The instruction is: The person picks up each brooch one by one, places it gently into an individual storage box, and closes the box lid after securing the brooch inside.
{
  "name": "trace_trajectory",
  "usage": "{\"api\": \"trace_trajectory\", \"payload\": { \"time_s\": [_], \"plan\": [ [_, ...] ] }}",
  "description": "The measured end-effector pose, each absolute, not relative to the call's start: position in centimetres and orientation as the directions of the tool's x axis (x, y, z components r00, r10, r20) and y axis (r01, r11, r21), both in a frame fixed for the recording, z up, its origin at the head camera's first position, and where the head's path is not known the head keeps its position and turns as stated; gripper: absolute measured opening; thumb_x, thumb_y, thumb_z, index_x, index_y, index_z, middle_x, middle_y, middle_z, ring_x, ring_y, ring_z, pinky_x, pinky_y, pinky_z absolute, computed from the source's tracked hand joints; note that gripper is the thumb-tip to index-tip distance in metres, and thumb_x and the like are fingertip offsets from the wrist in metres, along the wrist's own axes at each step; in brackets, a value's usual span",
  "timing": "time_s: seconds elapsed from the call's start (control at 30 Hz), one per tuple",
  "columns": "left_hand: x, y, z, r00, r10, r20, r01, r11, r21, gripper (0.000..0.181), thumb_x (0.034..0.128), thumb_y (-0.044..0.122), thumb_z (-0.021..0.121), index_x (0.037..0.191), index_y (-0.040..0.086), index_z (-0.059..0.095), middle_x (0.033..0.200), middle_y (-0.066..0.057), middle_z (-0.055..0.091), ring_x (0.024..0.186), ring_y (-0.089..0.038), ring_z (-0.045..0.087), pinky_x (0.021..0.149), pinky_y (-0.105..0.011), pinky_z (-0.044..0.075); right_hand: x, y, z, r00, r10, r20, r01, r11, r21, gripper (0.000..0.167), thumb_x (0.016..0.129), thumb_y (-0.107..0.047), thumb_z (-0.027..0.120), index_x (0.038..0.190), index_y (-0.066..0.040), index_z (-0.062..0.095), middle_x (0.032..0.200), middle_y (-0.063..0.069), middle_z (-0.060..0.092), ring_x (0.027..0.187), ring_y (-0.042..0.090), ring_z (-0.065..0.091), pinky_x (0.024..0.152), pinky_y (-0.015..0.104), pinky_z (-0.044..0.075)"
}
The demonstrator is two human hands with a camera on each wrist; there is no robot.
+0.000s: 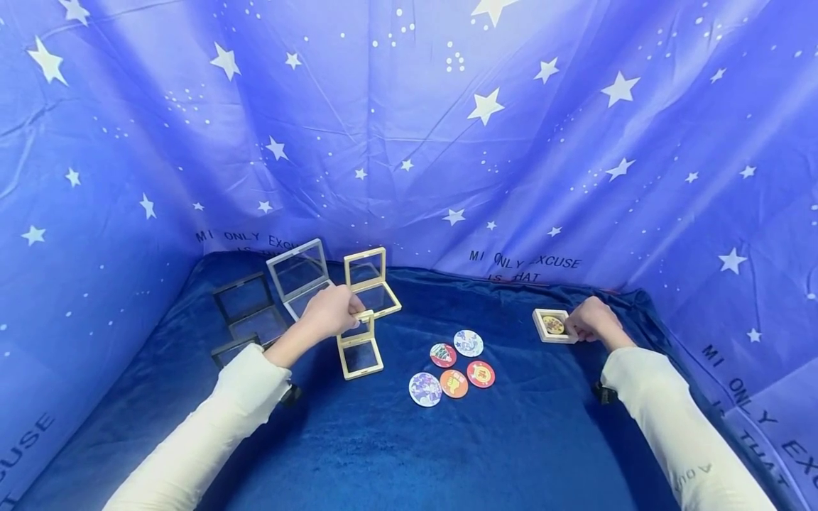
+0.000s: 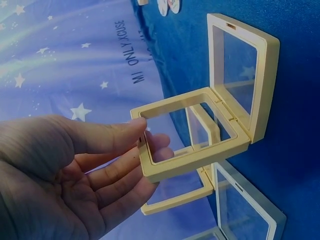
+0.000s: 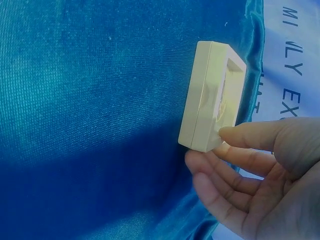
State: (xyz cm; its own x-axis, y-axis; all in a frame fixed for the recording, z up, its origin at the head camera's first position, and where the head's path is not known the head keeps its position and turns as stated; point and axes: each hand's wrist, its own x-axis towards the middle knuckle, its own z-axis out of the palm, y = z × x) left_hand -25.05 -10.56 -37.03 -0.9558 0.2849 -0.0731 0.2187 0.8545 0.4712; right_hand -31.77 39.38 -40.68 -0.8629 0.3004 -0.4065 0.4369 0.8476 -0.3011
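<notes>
Currently pinching the raised lid [image 2: 197, 162] of an open cream display frame [image 1: 361, 359] on blue cloth [image 1: 415, 454] with the left hand [image 1: 329, 312]; pinching, well to its right, a closed cream frame [image 1: 540, 328] containing a yellow badge [image 1: 553, 325] with the right hand [image 1: 594, 319], with five other badges [image 1: 454, 383] between.

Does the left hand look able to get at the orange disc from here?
Probably yes, after letting go: the left hand holds an open frame, but only blue cloth and flat discs seem to lie toward the orange disc.
</notes>
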Motion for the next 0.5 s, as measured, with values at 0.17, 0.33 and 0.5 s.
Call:
{"api": "trace_trajectory", "payload": {
  "time_s": [0.17,0.33,0.5],
  "plan": [
    [-25.2,-11.2,-36.9,-0.955,0.287,-0.072,0.226,0.865,0.448,0.022,0.0912,0.012,0.076,0.112,0.007,0.078,0.112,-0.010,0.078,0.104,-0.027,0.073,0.085,-0.042,0.060,-31.6,39.4,-40.5,-0.868,0.285,-0.407,0.424,0.852,-0.308,0.007,0.062,-0.001,0.063,0.063,-0.008,0.064,0.060,0.003,0.063,0.058,0.016,0.058,0.060,0.032,0.056],
    [-25.3,-12.2,-36.6,-0.961,0.259,-0.094,0.193,0.877,0.440,0.023,0.0897,0.015,0.078,0.112,0.008,0.078,0.106,-0.008,0.079,0.097,-0.025,0.074,0.082,-0.042,0.060,-31.2,39.1,-39.9,-0.890,0.280,-0.361,0.397,0.864,-0.308,0.005,0.075,-0.009,0.067,0.072,-0.006,0.065,0.058,0.001,0.056,0.057,0.015,0.053,0.054,0.030,0.048],
    [-25.3,-13.0,-36.7,-0.968,0.230,-0.097,0.166,0.884,0.437,0.021,0.0873,0.017,0.081,0.107,0.009,0.079,0.099,-0.007,0.079,0.092,-0.023,0.073,0.081,-0.042,0.060,-31.0,37.8,-39.1,-0.952,0.218,-0.215,0.277,0.911,-0.306,0.024,0.094,-0.021,0.063,0.085,0.001,0.067,0.067,0.011,0.061,0.069,0.030,0.059,0.063,0.040,0.051]
  ]
}}
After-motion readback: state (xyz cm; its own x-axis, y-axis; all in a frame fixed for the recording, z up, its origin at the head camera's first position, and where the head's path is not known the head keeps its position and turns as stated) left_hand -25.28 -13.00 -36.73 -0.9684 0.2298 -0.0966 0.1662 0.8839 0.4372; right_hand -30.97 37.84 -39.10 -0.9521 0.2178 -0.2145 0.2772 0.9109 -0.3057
